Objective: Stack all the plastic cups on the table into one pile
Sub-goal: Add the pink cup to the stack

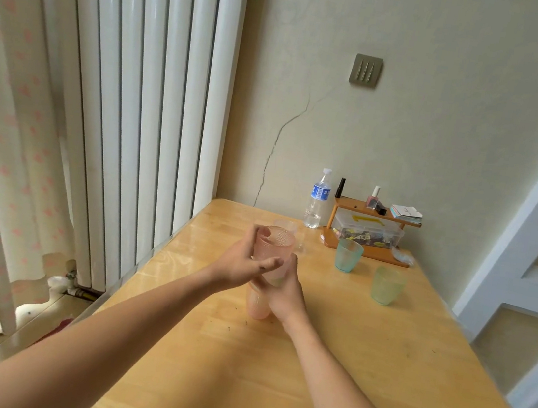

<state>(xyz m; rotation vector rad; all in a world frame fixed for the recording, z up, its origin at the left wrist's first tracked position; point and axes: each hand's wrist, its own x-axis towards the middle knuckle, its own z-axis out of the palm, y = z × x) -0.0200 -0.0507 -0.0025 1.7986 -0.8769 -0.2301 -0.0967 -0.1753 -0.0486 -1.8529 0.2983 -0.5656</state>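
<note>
Together, both hands' fingers [271, 263] wrap the pink cup [275, 243] atop the stack.

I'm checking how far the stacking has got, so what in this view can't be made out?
- Pink stack, head view: the left hand and right hand cover its middle, so the cup count is unclear.
- Clear cup: mostly hidden behind the stack's top cup.
- Storage box contents: too small to identify.
- Water bottle label: too small to read.
</note>
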